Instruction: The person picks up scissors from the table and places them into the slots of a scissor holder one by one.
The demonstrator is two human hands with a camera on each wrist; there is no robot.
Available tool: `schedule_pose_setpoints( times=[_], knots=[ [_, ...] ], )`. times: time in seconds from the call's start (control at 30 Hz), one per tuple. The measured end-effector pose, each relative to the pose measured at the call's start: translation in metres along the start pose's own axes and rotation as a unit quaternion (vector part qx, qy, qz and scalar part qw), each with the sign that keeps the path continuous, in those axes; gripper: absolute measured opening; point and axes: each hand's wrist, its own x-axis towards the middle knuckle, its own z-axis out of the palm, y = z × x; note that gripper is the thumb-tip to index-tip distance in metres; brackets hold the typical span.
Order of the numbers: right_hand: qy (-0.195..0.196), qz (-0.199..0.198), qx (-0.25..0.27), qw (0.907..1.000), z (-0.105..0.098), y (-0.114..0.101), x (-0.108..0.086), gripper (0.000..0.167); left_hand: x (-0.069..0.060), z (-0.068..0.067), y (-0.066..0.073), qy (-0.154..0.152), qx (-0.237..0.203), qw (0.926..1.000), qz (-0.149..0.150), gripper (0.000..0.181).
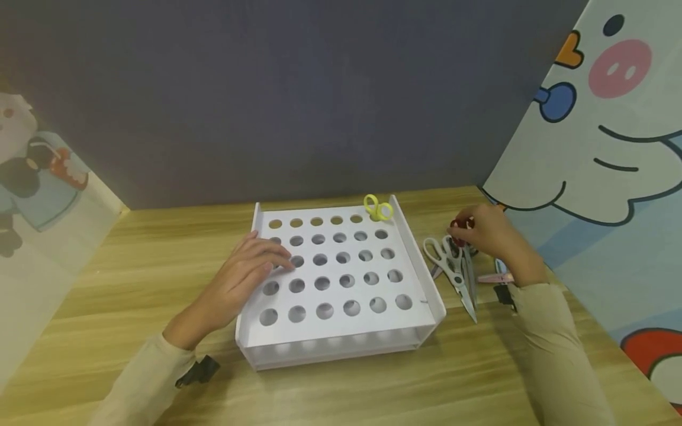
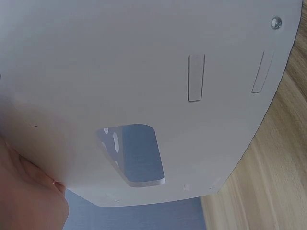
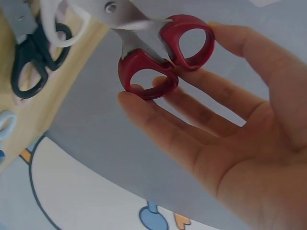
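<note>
A white rack (image 1: 309,299) with rows of round holes stands on the table. My left hand (image 1: 237,278) rests on its left side, fingers reaching over the top panel. In the left wrist view, part of this hand (image 2: 29,196) lies against the rack's white side panel (image 2: 144,96). Yellow-handled scissors (image 1: 376,208) stand upright in the back right corner hole. Right of the rack, my right hand (image 1: 492,234) holds red-handled scissors (image 3: 133,62) by the handles, thumb on one loop and fingers at the other. White-handled scissors (image 1: 457,279) lie just beneath.
More scissors lie around the right hand: a dark-handled pair (image 3: 19,72) and a pink piece (image 1: 495,278), partly hidden by the wrist. A grey wall (image 1: 298,106) stands behind the wooden table (image 1: 133,284). Cartoon-printed panels (image 1: 586,195) close off both sides.
</note>
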Motion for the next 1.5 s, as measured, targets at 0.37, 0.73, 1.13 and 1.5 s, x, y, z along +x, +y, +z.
schedule_pose_setpoints(
  times=[0.37, 0.73, 1.13, 1.5],
  knots=[
    [0.084, -0.048, -0.026, 0.9949, -0.012, -0.024, -0.010, 0.013, 0.001, 0.004, -0.004, 0.006, -0.009, 0.9999, 0.007, 0.033],
    [0.156, -0.058, -0.003, 0.9860, -0.028, -0.046, -0.016, 0.020, 0.003, 0.002, -0.002, 0.009, -0.007, 0.9999, 0.008, 0.034],
    [0.297, -0.108, 0.017, 0.9486, -0.035, -0.068, -0.018, 0.033, 0.002, 0.001, -0.001, 0.012, -0.002, 0.9999, 0.008, 0.034],
    [0.415, -0.145, 0.031, 0.8978, -0.042, -0.088, -0.025, 0.032, 0.003, 0.000, 0.000, 0.005, -0.003, 1.0000, 0.008, 0.034]
  ],
)
